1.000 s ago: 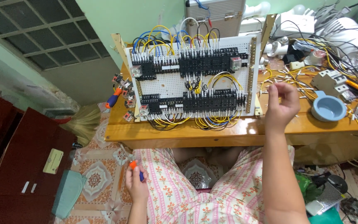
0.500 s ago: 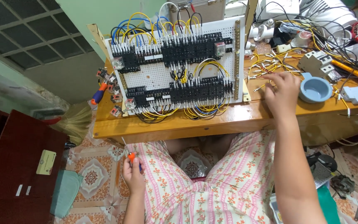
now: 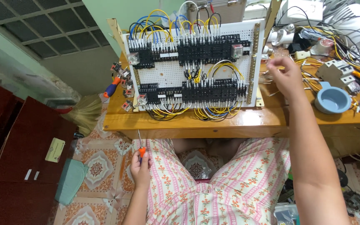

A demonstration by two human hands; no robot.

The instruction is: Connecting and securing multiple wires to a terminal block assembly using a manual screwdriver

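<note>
A white perforated panel [image 3: 169,73] with rows of black terminal blocks and yellow, blue and black wires leans on a wooden table [image 3: 188,121]. My left hand [image 3: 140,163] rests on my left thigh, closed around an orange-handled screwdriver [image 3: 141,148] with its shaft pointing up toward the table edge. My right hand [image 3: 286,77] hovers above the table just right of the panel, fingers loosely curled. Whether it pinches something small is unclear.
A blue round dish [image 3: 332,100], grey breakers [image 3: 336,73], loose yellow wires and white parts crowd the table's right side. Another screwdriver [image 3: 112,86] lies at the left end. A broom [image 3: 84,110], dark red cabinets [image 3: 17,146] and a teal cloth [image 3: 69,179] stand at left.
My right hand lifted off the table beside the panel and now hovers higher. My left hand stayed on my thigh with the screwdriver. The view moved closer to the panel.
</note>
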